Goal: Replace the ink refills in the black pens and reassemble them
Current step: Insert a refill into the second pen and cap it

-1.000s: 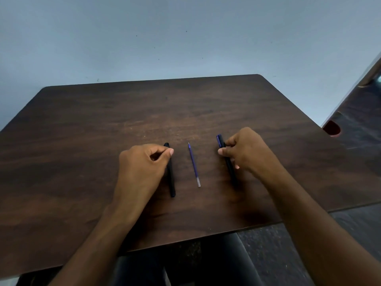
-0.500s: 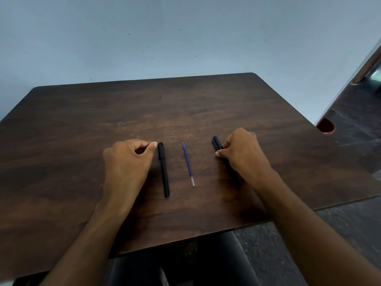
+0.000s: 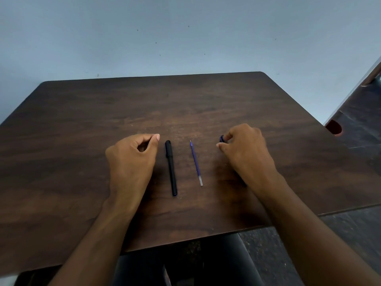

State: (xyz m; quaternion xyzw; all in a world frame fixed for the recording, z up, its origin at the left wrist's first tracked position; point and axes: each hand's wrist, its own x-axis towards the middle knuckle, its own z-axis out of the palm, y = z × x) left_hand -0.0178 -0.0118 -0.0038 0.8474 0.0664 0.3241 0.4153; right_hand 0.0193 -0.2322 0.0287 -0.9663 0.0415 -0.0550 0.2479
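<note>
A capped black pen point(image 3: 171, 167) lies lengthwise on the dark wooden table point(image 3: 82, 120). To its right lies a thin blue ink refill point(image 3: 196, 163) with a clear end toward me. My left hand point(image 3: 132, 159) rests just left of the black pen, fingers curled loosely, holding nothing and apart from the pen. My right hand point(image 3: 246, 152) lies over a second dark pen point(image 3: 222, 138); only its blue-black far end shows between the fingertips, which pinch it.
A pale blue wall stands behind the table. Another dark desk point(image 3: 362, 120) with a red-brown cutout point(image 3: 334, 127) stands at the right. My dark-clothed legs show below the table's near edge.
My left hand has let go of the black pen and shifted left, leaving it on the table. My right hand stays on the second pen. The camera has tilted slightly.
</note>
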